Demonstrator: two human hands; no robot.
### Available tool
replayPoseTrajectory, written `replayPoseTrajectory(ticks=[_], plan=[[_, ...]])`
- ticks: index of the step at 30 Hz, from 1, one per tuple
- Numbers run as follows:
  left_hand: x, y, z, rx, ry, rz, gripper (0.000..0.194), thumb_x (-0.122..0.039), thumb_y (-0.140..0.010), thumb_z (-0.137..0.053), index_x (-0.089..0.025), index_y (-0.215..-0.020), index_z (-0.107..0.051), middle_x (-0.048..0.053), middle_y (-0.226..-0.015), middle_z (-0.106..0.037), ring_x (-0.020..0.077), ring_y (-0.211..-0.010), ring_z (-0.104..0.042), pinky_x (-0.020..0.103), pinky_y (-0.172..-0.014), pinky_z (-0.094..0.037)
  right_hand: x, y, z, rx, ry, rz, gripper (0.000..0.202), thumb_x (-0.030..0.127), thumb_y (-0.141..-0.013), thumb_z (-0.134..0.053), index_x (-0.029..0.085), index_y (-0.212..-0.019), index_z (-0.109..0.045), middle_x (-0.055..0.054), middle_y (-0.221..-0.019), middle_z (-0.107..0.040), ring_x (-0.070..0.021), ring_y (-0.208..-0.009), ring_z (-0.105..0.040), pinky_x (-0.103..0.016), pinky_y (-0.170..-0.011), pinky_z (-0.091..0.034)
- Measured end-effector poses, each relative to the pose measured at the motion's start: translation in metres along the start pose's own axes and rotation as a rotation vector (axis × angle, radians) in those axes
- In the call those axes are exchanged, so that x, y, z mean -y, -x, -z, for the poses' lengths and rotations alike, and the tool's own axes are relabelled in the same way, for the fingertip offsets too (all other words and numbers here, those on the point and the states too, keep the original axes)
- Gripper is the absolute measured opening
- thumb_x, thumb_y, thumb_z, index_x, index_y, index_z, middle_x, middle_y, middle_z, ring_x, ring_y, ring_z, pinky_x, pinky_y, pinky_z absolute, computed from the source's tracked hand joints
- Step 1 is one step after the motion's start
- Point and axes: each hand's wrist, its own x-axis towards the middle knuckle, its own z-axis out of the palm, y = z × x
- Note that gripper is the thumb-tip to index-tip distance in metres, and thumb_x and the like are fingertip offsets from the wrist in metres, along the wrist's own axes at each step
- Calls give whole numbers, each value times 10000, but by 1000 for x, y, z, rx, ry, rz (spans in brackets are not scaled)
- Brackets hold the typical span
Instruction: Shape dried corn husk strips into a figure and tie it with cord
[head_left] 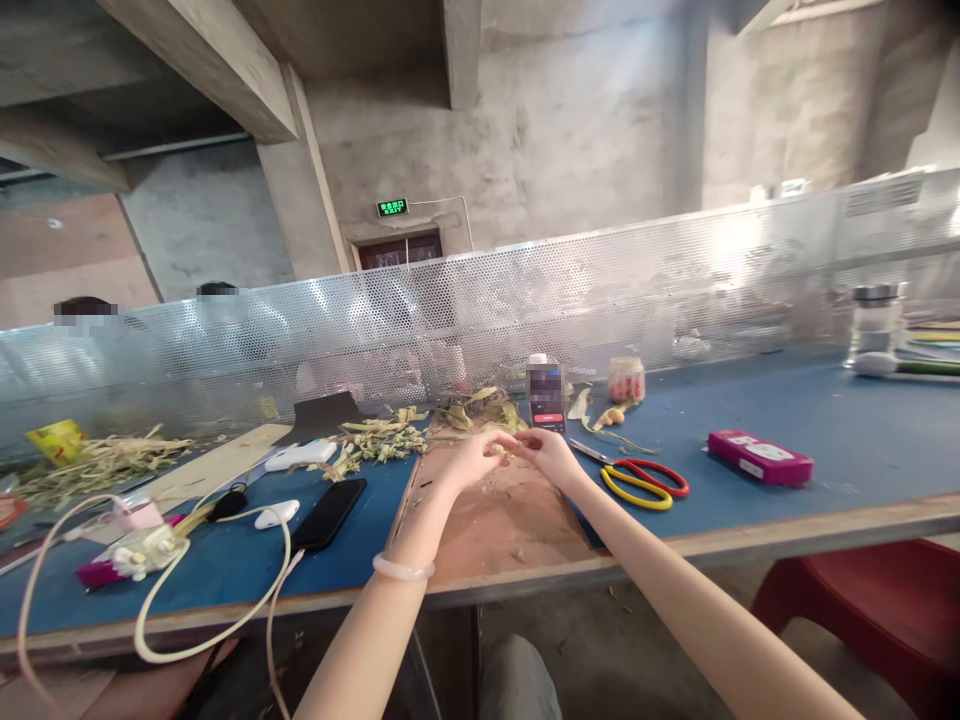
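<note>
My left hand (474, 462) is above a brown board (487, 530), its fingers curled around something small and pale that I cannot make out. My right hand (551, 458) meets it, the fingertips pinched together at the left hand's fingers; what they grip, if anything, is hidden. Dried leaves and stalks (480, 408) lie just behind the hands. A phone with a lit screen (547, 395) stands upright behind my right hand. Scissors with red and yellow handles (637, 483) lie to the right of it.
Left are a black phone (330, 515), a white power bank (301, 455), a looped cable (142, 620) and dried plant heaps (382, 442). Right are a magenta box (760, 458), a jar (626, 381) and a clear bottle (876, 325). A perforated metal screen (600, 300) runs behind.
</note>
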Motion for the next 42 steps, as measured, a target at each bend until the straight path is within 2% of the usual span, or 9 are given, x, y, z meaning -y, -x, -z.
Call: replayPoseTrajectory(ticks=[4, 8, 10, 17, 22, 28, 35, 39, 42], plan=[[2, 0, -1, 21, -46, 17, 334, -127, -710, -502, -174, -1015, -630, 26, -766, -656, 136, -677, -593, 223, -605, -442, 2, 1, -1, 12, 0, 4, 288, 376, -642, -646, 129, -789, -643, -11, -639, -629, -136, -595, -540, -244, -576, -416], [4, -1, -1, 31, -53, 9, 368, -98, -698, -493, -191, -1024, -638, 33, -879, -661, 130, -705, -593, 220, -634, -438, 3, 2, -1, 19, 3, 4, 261, 373, -627, -657, 134, -727, -626, 7, -599, -600, -125, -562, -506, -231, -542, -389], [5, -2, -1, 28, -55, 18, 387, -91, -691, -489, -190, -1034, -636, 28, -849, -664, 131, -693, -591, 226, -641, -440, 4, 3, 0, 28, 0, 2, 255, 374, -637, -649, 131, -710, -630, 9, -576, -590, -124, -548, -498, -231, -532, -380], [8, -1, 4, 3, -50, 63, 379, -99, -671, -503, -162, -1018, -642, 13, -750, -664, 144, -665, -586, 240, -642, -444, 4, 3, 0, 124, -61, -4, 281, 350, -737, -542, 127, -844, -677, -38, -715, -672, -156, -636, -576, -255, -603, -437], [9, 0, 5, 12, -14, 79, 313, -95, -670, -522, -151, -958, -629, 13, -739, -652, 142, -666, -597, 236, -627, -450, -4, 2, -2, 158, -80, -35, 229, 318, -698, -583, 121, -757, -682, -27, -647, -659, -155, -604, -582, -254, -589, -455], [15, 0, 2, -28, 67, 65, 291, -121, -714, -544, -171, -995, -486, 51, -967, -607, 120, -711, -614, 251, -645, -472, -7, 0, -2, 90, -81, -78, 196, 281, -690, -600, 126, -793, -662, -42, -697, -669, -146, -619, -592, -239, -580, -466], [22, -4, 2, -4, 136, 83, 206, -170, -727, -597, -160, -900, -486, 51, -842, -622, 147, -721, -635, 306, -699, -490, -5, -1, -3, 56, -98, -111, 147, 253, -709, -561, 139, -764, -636, -42, -687, -660, -149, -635, -605, -239, -573, -480], [24, -4, 2, 9, 144, 104, 239, -199, -718, -624, -153, -916, -498, 47, -785, -632, 161, -699, -640, 326, -692, -491, -3, -1, -2, 49, -112, -125, 140, 262, -658, -616, 136, -718, -626, -32, -637, -647, -141, -584, -589, -246, -567, -469], [23, -3, 1, 32, 154, 102, 267, -197, -709, -634, -151, -936, -502, 64, -821, -642, 171, -749, -641, 332, -717, -489, -2, -1, -1, 45, -117, -125, 182, 285, -619, -654, 134, -712, -611, -16, -604, -626, -132, -557, -567, -241, -551, -448]])
